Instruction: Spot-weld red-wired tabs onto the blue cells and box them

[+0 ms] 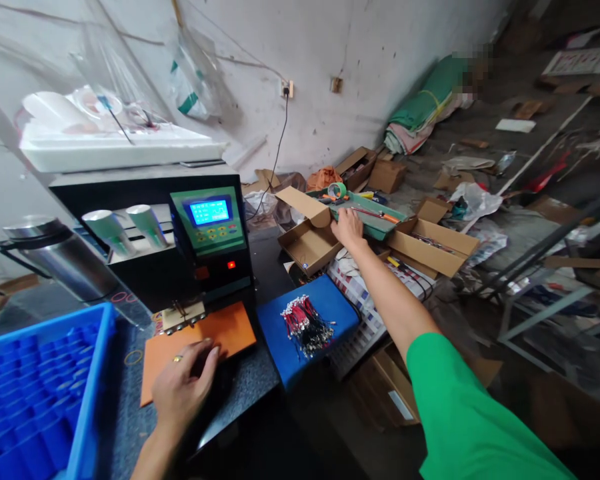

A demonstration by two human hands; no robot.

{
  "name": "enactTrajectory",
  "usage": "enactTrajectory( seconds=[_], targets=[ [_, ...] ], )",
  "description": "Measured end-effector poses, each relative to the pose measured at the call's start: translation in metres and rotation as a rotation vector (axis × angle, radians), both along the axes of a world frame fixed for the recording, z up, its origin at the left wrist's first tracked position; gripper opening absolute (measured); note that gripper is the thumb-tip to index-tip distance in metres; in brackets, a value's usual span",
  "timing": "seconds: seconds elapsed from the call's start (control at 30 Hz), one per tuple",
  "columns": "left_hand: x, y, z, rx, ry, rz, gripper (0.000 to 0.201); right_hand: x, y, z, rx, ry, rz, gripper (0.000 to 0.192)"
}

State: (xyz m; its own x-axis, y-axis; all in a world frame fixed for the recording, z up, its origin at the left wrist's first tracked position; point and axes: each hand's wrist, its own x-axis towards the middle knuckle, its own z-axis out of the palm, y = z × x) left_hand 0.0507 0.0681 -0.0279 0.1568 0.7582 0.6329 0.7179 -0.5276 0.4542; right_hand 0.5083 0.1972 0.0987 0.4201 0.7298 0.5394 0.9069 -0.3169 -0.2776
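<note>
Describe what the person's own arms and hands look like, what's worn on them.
The right hand is bare, its forearm uncovered up to a bright green short sleeve. The left hand is bare too, with a gold ring on one finger; no gloves or watch show.

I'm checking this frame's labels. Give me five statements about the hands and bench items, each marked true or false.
1. The right hand reaches out to the green tray set among cardboard boxes. True.
2. The left hand grips the steel jug. False: it rests flat at the edge of the orange mat; the jug stands apart, further left.
3. A bundle of red wires lies on the blue pad. True.
4. The machine's screen is dark. False: it glows blue.
5. The blue crate sits to the right of the blue pad. False: it is at the far left, beside the left hand.
</note>
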Motion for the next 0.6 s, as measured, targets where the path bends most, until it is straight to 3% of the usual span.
enactTrajectory(
  seconds=[0.23, 0.47, 0.6],
  targets=[
    [0.000, 0.001, 0.001, 0.047, 0.035, -0.006, 0.029, 0.024, 0.023, -0.024, -0.146, 0.279, 0.044, 0.033],
    [0.001, 0.001, 0.003, 0.019, 0.045, 0.019, 0.032, 0.037, 0.025, -0.019, 0.009, 0.315, -0.042, 0.041],
    [0.000, 0.002, 0.001, 0.007, 0.046, 0.015, 0.031, 0.051, 0.026, -0.013, 0.160, 0.388, 0.002, 0.040]
  ],
)
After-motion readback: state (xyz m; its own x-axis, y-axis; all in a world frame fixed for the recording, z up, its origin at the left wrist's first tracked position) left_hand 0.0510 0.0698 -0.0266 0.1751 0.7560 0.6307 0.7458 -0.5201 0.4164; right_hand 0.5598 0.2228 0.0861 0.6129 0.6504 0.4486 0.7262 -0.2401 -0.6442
